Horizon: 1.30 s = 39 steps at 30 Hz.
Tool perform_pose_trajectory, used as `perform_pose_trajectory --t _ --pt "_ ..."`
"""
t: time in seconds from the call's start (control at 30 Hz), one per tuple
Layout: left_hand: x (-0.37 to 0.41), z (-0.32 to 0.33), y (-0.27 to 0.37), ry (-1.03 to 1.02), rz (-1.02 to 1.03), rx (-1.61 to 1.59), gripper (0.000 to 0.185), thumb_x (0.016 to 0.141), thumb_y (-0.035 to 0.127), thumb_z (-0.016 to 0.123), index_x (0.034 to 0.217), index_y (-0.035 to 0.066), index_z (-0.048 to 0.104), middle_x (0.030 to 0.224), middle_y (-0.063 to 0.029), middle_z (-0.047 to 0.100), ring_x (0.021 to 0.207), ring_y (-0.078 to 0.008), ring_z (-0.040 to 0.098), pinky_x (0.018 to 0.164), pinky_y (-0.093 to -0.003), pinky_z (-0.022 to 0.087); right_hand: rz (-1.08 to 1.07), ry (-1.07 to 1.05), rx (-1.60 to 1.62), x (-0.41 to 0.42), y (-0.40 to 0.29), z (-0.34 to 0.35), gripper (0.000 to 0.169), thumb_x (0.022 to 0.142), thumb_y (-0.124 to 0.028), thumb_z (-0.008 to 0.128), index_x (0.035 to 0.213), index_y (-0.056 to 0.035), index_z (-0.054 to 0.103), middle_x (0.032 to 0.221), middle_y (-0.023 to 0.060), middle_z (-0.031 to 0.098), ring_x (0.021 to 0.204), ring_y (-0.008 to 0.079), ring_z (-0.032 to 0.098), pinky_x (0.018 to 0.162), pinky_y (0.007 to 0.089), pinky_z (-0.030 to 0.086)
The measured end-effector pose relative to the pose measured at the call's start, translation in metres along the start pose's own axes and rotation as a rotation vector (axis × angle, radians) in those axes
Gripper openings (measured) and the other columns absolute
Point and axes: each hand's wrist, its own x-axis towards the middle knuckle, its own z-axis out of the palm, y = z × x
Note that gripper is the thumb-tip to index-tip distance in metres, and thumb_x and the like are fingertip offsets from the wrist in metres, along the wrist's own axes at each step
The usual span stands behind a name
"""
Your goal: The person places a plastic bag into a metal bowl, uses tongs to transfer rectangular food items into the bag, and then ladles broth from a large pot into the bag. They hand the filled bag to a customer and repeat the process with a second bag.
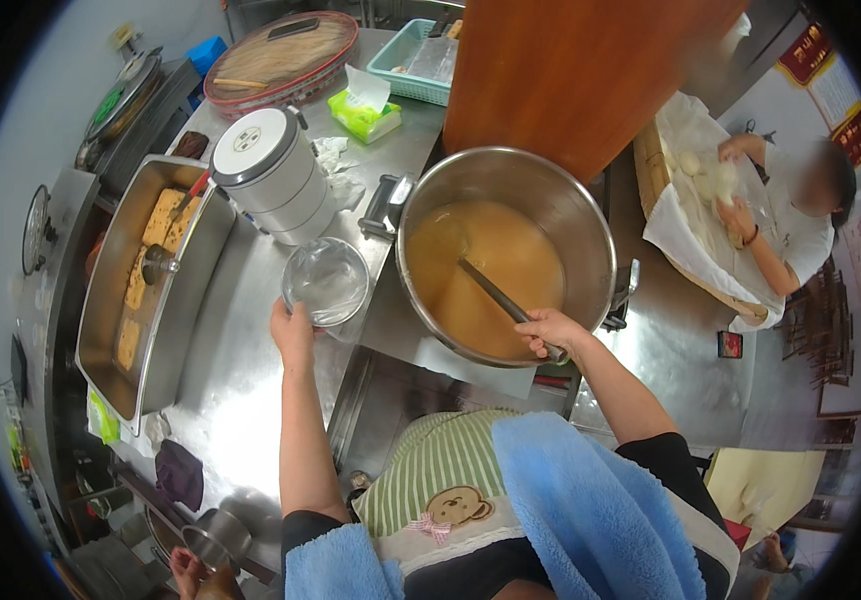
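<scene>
My right hand [550, 334] grips the handle of a ladle [498, 292], whose head is sunk in the cloudy tan liquid [524, 247] of a large steel pot [603, 225]. With my left hand [295, 334] I hold the near side of a round metal container [365, 289] lined with a clear plastic bag [325, 274]. It is beside the pot's left handle, at the edge of the steel counter. A white stacked food carrier [280, 180] with a grey-rimmed lid stands just behind it.
On the left, a deep steel pan [201, 247] holds tan blocks in liquid. A tissue pack [366, 116], a teal basket [381, 64] and round trays [280, 52] stand behind. A co-worker [798, 217] handles dough at right; another person's hand [188, 570] is near a metal pot [216, 536].
</scene>
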Motion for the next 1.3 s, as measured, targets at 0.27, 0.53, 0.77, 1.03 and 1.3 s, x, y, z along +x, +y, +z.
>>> perform_pose_trajectory --t 0.27,0.53,0.77,1.03,1.3 --pt "-0.008 0.009 0.003 -0.04 -0.027 -0.078 0.036 0.08 0.009 0.045 0.113 -0.004 0.049 0.076 -0.012 0.058 0.046 -0.0128 0.053 0.037 -0.024 0.039 0.083 -0.088 0.316 -0.006 0.001 0.005 0.014 0.088 -0.008 0.055 0.097 -0.0063 0.045 0.069 0.0027 0.047 0.044 0.0023 0.037 0.035 0.0178 0.029" --pt "-0.012 0.025 0.012 -0.076 -0.069 -0.11 0.036 0.08 0.008 0.043 0.114 -0.003 0.047 0.076 -0.0127 0.058 0.044 -0.0138 0.053 0.037 -0.0233 0.039 0.048 -0.183 0.357 -0.036 0.011 0.008 0.018 0.088 -0.009 0.054 0.105 -0.0066 0.049 0.066 -0.0008 0.044 0.044 0.0018 0.036 0.035 0.0177 0.027" --pt "-0.013 0.034 0.016 -0.09 -0.076 -0.079 0.036 0.08 0.008 0.041 0.113 -0.003 0.048 0.076 -0.0137 0.059 0.045 -0.0152 0.055 0.037 -0.0239 0.041 -0.012 -0.173 0.298 -0.07 0.023 0.016 0.029 0.09 -0.01 0.051 0.119 -0.0071 0.048 0.066 -0.0016 0.044 0.043 0.0003 0.032 0.034 0.0164 0.024" --pt "-0.009 0.037 0.013 -0.107 0.017 -0.012 0.036 0.078 0.006 0.041 0.112 -0.004 0.05 0.08 -0.0144 0.061 0.048 -0.0175 0.057 0.04 -0.026 0.046 -0.042 -0.076 0.281 -0.141 0.018 0.04 0.033 0.088 -0.011 0.051 0.121 -0.0075 0.047 0.063 -0.0026 0.042 0.041 0.0031 0.033 0.034 0.0181 0.026" --pt "-0.013 0.039 0.019 -0.073 0.121 0.13 0.035 0.078 0.006 0.042 0.11 -0.005 0.05 0.078 -0.0167 0.061 0.047 -0.0186 0.058 0.04 -0.0286 0.047 -0.054 -0.063 0.337 -0.194 0.017 0.057 0.037 0.087 -0.007 0.049 0.124 -0.0043 0.044 0.063 -0.0026 0.041 0.04 0.0029 0.034 0.032 0.0179 0.027"
